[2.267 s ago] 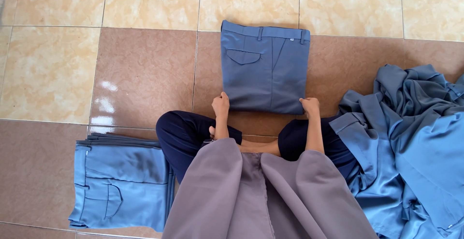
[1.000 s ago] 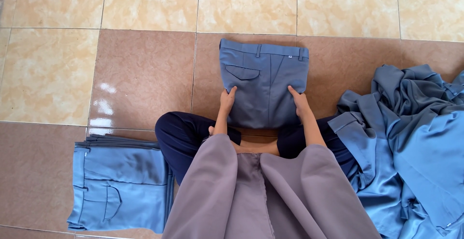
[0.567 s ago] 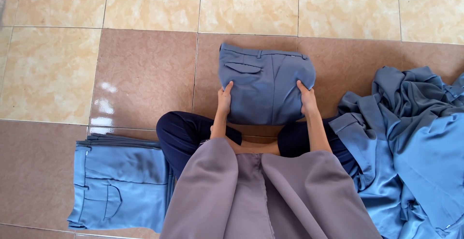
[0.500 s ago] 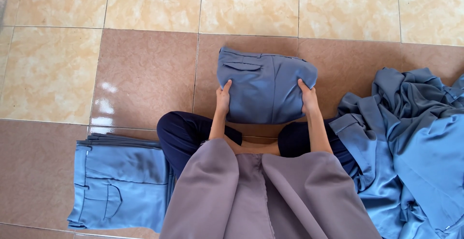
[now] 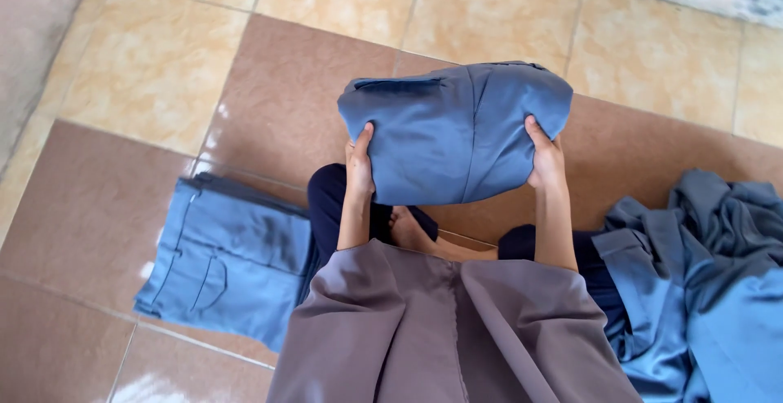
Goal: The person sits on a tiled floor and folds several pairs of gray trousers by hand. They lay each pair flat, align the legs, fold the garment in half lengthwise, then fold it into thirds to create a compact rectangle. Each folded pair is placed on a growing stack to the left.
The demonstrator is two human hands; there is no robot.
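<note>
Both hands' grip clasps folded blue trousers.

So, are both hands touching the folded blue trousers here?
Touching. The head view shows the left hand and right hand gripping opposite edges of the folded blue trousers, thumbs pressed on top.

This looks like a home or a small laundry or tailoring room where work is done on the floor. The floor is glossy ceramic tile in beige and brown, and a person sits on it with folded blue trousers stacked to one side and a loose heap of blue garments on the other.
</note>
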